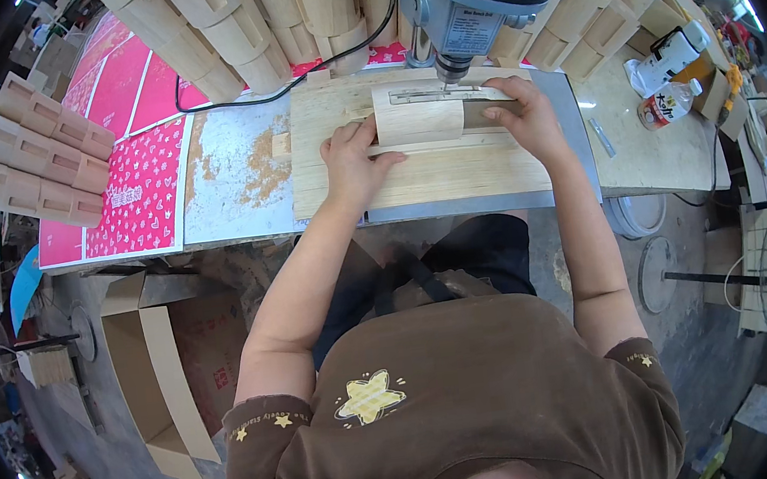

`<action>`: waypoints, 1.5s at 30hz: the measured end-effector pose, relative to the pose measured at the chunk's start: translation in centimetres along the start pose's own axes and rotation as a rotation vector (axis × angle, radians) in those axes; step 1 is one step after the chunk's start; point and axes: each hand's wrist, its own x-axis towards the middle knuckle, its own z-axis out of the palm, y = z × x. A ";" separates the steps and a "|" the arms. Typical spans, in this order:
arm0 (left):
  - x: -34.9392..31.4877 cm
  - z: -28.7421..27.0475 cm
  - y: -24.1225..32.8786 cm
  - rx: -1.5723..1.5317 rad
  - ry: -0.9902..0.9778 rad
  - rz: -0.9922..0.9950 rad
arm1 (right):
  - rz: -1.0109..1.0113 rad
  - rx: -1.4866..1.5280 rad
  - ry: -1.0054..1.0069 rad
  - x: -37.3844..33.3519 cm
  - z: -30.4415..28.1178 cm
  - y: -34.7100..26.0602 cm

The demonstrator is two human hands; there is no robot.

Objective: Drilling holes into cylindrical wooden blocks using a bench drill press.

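Observation:
A pale, rounded wooden block (418,125) lies on a flat wooden board (433,178) under the drill press (469,15). A narrow slotted strip (429,96) runs along its upper side, right below the drill chuck. My left hand (354,158) grips the block's left end, thumb stretched along its near edge. At the right end my right hand (530,117) is closed on the block, fingers over the top and thumb by a darker rectangular recess (485,115). The drill tip meets the strip or stops just above it; I cannot tell which.
Stacked wooden cylinders stand behind (232,40), at left (42,149) and at back right (597,6). A black cable (292,84) crosses the bench beside sawdust (264,168). Bottles (668,104) and a small blue-white tube (602,137) lie right. A cardboard box (157,357) sits below.

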 end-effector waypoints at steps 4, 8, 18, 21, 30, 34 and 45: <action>0.3 -0.1 -0.5 -0.055 -0.060 0.017 | -0.153 0.250 0.177 1.0 -2.3 -0.6; -0.1 -0.8 -0.5 -0.004 -0.057 0.011 | -0.293 0.264 0.648 8.1 -8.7 -5.1; 0.2 -0.3 -0.4 -0.028 -0.080 0.000 | -0.166 -0.268 0.531 6.5 -10.2 -11.9; 0.1 -0.6 -0.6 -0.035 -0.083 -0.009 | -0.217 -0.169 0.551 1.3 -7.1 -11.4; 0.6 0.0 -0.1 -0.013 -0.088 0.009 | -0.358 -0.079 0.696 -1.4 0.7 -4.2; 0.3 0.0 -0.2 0.014 -0.060 0.013 | -0.386 -0.088 0.661 -1.1 -1.6 -5.6; 0.9 3.2 2.5 0.021 -0.022 0.027 | -0.158 -0.207 0.542 13.6 -10.6 -9.0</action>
